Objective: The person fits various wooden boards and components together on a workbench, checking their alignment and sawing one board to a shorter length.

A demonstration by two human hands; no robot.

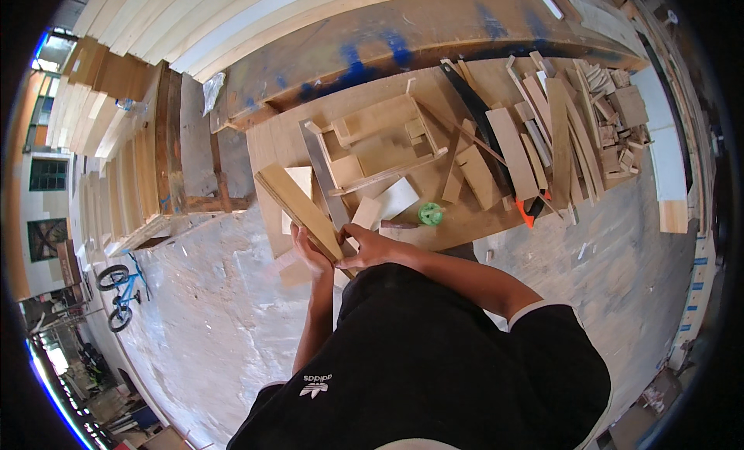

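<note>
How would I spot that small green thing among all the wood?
Start at the big plywood sheet lying on the floor and crowded with wooden offcuts. Follow its near edge to just beyond the person's right hand. There sits a small round green object, the only bright green thing among the pale wood pieces.

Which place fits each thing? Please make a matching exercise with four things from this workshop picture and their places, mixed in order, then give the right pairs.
Things:
1. wooden plank
2. green round object
3. blue bicycle
4. pile of wood offcuts

Places:
A. far left, on the ground outside
B. held in both hands, left hand and right hand
C. right end of the plywood sheet
D. on the sheet, just beyond the right hand

Pairs: 1-B, 2-D, 3-A, 4-C
</note>
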